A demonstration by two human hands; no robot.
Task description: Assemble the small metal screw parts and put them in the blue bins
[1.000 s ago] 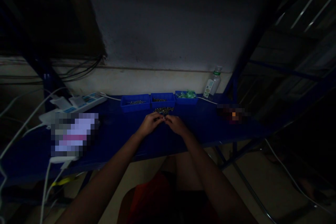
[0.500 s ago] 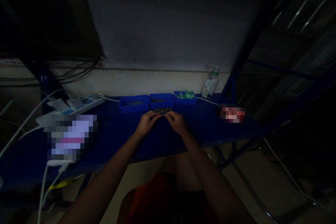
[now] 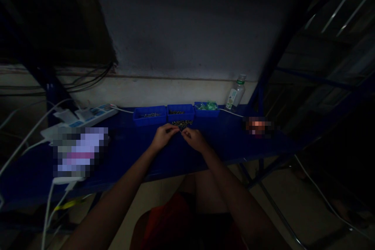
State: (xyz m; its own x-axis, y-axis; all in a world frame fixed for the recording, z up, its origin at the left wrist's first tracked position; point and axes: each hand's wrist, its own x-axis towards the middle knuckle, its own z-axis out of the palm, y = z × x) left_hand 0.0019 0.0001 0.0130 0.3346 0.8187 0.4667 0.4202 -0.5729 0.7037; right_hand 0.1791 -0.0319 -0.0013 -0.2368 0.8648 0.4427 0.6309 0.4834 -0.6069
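Note:
Over the blue table, my left hand [image 3: 164, 136] and my right hand [image 3: 193, 138] meet fingertip to fingertip, both pinched. Whatever sits between the fingertips is too small and dark to name. Just beyond them lies a loose pile of small metal parts [image 3: 182, 123]. Behind the pile stand three blue bins: the left bin [image 3: 149, 121] holds thin metal pieces, the middle bin [image 3: 180, 117] holds small metal parts, and the right bin [image 3: 206, 113] holds green-tinted clear plastic [image 3: 209, 106].
A clear bottle [image 3: 235, 93] with a green cap band stands against the wall at the back right. To the left, a power strip [image 3: 96, 114] with plugs and white cables rests on the blue table [image 3: 125, 156], near a blurred-out item [image 3: 83, 152]. Another blurred item [image 3: 258, 126] lies right.
My right fingertips have shifted slightly left and down, closer to my left fingertips. The thin light piece seen between them before is now hardly visible. More of the pile shows.

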